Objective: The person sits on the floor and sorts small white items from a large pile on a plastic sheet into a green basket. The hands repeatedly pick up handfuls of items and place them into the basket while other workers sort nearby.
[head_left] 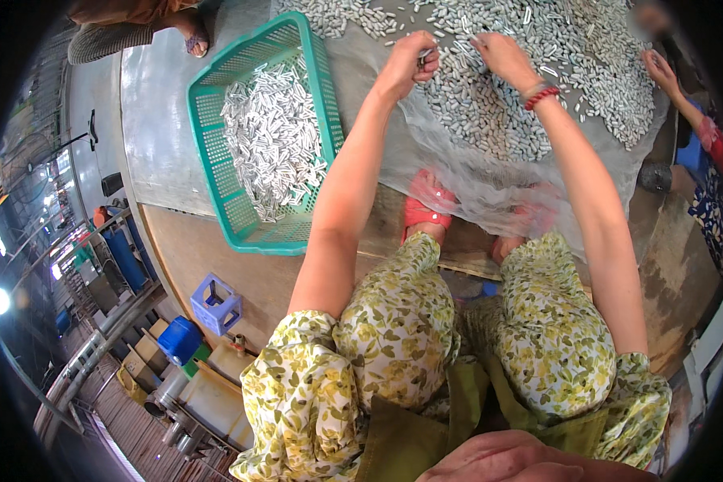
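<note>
My left hand [410,64] is closed over the near part of a spread of small silvery metal pieces [478,104]. Between its curled fingers a bit of a small silvery piece shows. To the right, my right hand [504,61] reaches over the same spread with thumb and fingertips drawn together; what they pinch is too small to make out. A red band circles that wrist. Left of my left forearm stands a green plastic basket [210,161], holding a heap of slim, shiny, whitish metal pieces [269,136].
Clear plastic sheeting [458,177] lies beneath the spread, near my red sandals [427,201]. Another person's hand [659,74] is at the right edge; another person's foot [196,40] shows top left. A lilac crate [217,304] and blue container [180,341] stand lower left.
</note>
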A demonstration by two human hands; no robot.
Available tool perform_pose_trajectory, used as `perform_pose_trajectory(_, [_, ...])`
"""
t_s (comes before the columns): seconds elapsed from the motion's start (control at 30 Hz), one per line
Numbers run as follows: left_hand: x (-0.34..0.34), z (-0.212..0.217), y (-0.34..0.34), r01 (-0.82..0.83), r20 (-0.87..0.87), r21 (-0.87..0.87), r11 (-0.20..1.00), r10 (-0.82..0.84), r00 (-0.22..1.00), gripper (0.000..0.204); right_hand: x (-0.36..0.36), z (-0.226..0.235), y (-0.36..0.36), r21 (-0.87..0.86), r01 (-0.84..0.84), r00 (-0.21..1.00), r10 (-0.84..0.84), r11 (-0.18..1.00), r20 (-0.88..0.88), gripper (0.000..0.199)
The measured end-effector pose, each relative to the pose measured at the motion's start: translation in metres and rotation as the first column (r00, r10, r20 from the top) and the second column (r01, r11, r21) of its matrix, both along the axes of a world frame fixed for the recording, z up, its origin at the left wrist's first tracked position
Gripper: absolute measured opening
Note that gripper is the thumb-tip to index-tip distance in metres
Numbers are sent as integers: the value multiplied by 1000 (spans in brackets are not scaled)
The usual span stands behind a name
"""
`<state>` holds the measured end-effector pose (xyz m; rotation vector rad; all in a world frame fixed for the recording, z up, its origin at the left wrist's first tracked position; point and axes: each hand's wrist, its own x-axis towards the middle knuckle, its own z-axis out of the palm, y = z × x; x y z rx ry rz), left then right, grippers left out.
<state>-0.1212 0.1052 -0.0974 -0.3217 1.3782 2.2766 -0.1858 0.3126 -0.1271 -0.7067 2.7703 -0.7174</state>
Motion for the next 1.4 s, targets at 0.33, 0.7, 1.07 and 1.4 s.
perform_pose_trajectory(0.33, [0, 57, -18, -19, -60, 94, 995, 24, 998, 26, 17, -19, -14, 239, -156, 980, 181, 958, -86, 14])
perform_pose_trajectory(0.7, [-18, -24, 58, -27, -27, -1000, 9, -571, 820, 39, -8, -21, 0, 239, 10, 962, -74, 971, 262, 32])
perform_pose_trajectory(1.07, [-22, -42, 46, -143, -222, -972, 186, -532, 817, 24, 34, 18, 76, -366, 571, 563, -26, 735, 826, 22])
perform_pose_trajectory(1.4, [-36, -58, 66, -38, 66, -990, -139, -676, 734, 22, 37, 20, 62, -344, 689, 518, -102, 638, 849, 25])
